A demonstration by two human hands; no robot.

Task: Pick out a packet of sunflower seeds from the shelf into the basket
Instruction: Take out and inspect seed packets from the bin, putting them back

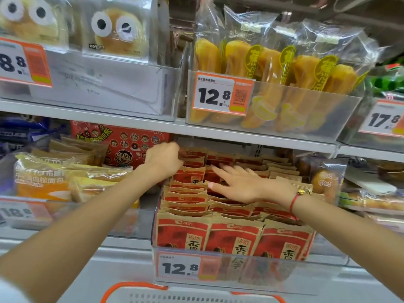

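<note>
Red and brown packets of sunflower seeds [235,235] stand in three rows inside a clear bin [284,274] on the middle shelf. My left hand [164,159] reaches to the back of the left row, fingers curled round the top of a sunflower seed packet [189,174] that sticks up above the others. My right hand [238,182] lies flat with straight fingers on the tops of the middle-row packets. The rim of a white basket with orange trim [192,295] shows at the bottom edge, below the bin.
A 12.8 price tag [180,267] is on the bin front. Bread packets [63,180] fill the shelf to the left, a red cartoon box [122,145] stands behind them. Banana bread bags [273,68] sit on the shelf above, close over my hands.
</note>
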